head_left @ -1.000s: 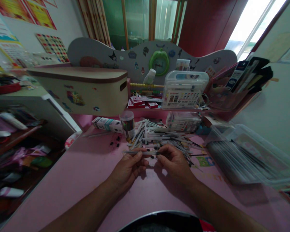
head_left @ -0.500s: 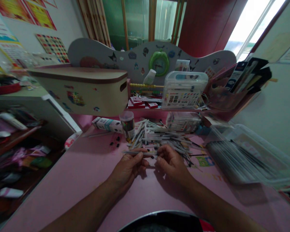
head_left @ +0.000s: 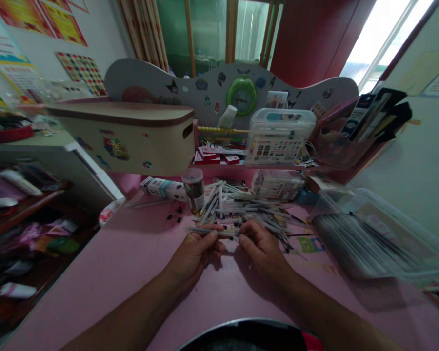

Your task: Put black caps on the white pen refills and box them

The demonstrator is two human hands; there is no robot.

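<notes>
the left hand [head_left: 199,251] has its grip closed on a thin pale stick [head_left: 226,234], over the pink worktop [head_left: 131,292]. the right hand [head_left: 260,245] is at the stick's right end — i can't tell if its grip pinches it. a big pile of sticks [head_left: 243,207] lies just behind — next to a see-through cup [head_left: 193,189].

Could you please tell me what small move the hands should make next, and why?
I'd perhaps settle the right hand on the right end of the slim stick, since the left hand pinches it, leaving that end beside the right hand; whether they touch is unclear.
</notes>
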